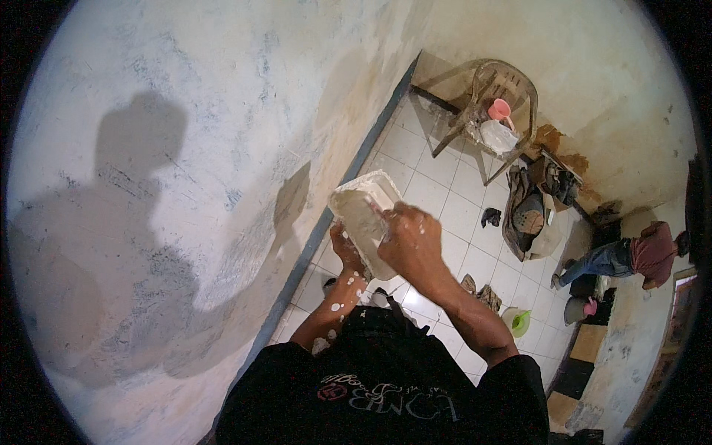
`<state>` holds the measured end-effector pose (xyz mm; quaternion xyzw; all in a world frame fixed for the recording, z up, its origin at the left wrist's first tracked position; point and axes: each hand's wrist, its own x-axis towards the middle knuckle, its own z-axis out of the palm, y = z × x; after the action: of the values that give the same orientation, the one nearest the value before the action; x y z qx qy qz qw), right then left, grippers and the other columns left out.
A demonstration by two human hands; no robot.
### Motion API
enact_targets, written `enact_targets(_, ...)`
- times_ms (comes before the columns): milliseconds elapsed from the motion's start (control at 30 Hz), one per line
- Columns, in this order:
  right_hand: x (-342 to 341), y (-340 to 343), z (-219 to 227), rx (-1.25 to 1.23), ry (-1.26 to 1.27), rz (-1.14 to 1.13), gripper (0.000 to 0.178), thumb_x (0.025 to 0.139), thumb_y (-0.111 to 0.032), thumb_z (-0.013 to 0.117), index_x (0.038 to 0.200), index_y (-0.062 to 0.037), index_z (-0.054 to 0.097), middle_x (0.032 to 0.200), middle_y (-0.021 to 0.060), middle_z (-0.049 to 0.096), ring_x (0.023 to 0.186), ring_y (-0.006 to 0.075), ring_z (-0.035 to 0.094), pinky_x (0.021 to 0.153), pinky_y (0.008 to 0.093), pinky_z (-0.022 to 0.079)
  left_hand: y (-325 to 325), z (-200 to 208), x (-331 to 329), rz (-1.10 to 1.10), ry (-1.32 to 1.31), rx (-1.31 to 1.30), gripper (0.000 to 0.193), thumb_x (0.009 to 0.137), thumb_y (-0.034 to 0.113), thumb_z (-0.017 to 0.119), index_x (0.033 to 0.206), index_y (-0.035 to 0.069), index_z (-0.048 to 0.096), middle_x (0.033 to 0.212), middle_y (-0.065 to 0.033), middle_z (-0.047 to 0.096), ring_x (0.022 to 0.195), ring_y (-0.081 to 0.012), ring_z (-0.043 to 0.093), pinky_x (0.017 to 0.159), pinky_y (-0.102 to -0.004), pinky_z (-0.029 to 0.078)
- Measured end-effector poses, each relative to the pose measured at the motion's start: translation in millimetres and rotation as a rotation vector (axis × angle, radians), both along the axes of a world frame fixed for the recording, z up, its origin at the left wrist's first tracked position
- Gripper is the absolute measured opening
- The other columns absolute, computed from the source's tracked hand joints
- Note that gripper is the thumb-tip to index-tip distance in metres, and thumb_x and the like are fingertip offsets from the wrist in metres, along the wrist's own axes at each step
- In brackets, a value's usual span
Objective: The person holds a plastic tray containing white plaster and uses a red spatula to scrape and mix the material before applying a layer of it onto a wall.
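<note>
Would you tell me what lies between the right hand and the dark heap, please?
The head view shows a small black crumpled item on white floor tiles.

A gap seemingly separates tray (382, 189) and wall (230, 148); chair (508, 80) obstructs beyond.

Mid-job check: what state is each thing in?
Left hand: holding the tray, wrist white-spattered
Right hand: curled at the tray, grip hidden
Tray: coated with whitish paste
Wall: blotchy white and blue
Chair: standing, stained
Pink cup: on the chair
</note>
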<state>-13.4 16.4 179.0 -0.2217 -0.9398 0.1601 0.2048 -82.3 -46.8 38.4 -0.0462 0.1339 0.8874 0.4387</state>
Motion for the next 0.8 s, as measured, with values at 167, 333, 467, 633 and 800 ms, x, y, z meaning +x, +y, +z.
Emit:
enact_targets(167,3.2,-12.0,11.0,-0.065,-0.117,0.105,0.036,0.053,-0.005,0.064,0.088,-0.0009,0.070,0.075,0.0150,0.061,0.068,0.0313,0.063,0.060,0.0395,0.051,-4.0,-34.8,-3.4,0.010,0.018,0.041,0.069,0.078,0.051,0.046,0.128,0.004,0.045,0.118,-0.0144,0.054,0.105,-0.0290,0.055,0.092,-0.0410,0.045)
enact_targets(333,1.2,2.0,8.5,-0.056,-0.027,0.016,0.037,0.053,-0.005,0.064,0.090,-0.0017,0.070,0.074,0.0146,0.061,0.069,0.0308,0.063,0.061,0.0389,0.051,-1.9,-14.3,-1.3,0.048,-0.073,-0.113,0.067,0.079,0.052,0.046,0.126,0.004,0.046,0.114,-0.0130,0.056,0.104,-0.0275,0.056,0.091,-0.0406,0.046)
enact_targets(467,1.0,-14.9,-5.9,0.022,-0.042,0.069,0.037,0.054,-0.004,0.066,0.091,-0.0033,0.070,0.075,0.0140,0.062,0.068,0.0303,0.063,0.060,0.0383,0.051,-0.8,-23.6,0.3,0.048,-0.085,-0.083,0.068,0.079,0.052,0.046,0.127,0.004,0.046,0.115,-0.0134,0.055,0.105,-0.0275,0.055,0.091,-0.0402,0.046)
enact_targets(633,4.1,-6.2,8.8,-0.081,-0.069,0.100,0.036,0.055,-0.004,0.065,0.090,-0.0035,0.070,0.074,0.0138,0.062,0.064,0.0303,0.062,0.057,0.0391,0.051,-6.5,-0.4,-0.3,0.065,-0.030,-0.142,0.067,0.079,0.052,0.045,0.128,0.006,0.046,0.117,-0.0140,0.054,0.106,-0.0277,0.055,0.092,-0.0400,0.045)
enact_targets(800,-1.5,-7.9,-1.2,-0.001,0.003,0.041,0.034,0.054,-0.006,0.065,0.088,-0.0027,0.071,0.070,0.0127,0.061,0.063,0.0302,0.062,0.057,0.0374,0.050,-1.8,2.6,3.3,0.021,-0.014,-0.088,0.067,0.079,0.053,0.046,0.126,0.006,0.046,0.116,-0.0134,0.055,0.105,-0.0275,0.055,0.091,-0.0400,0.046)
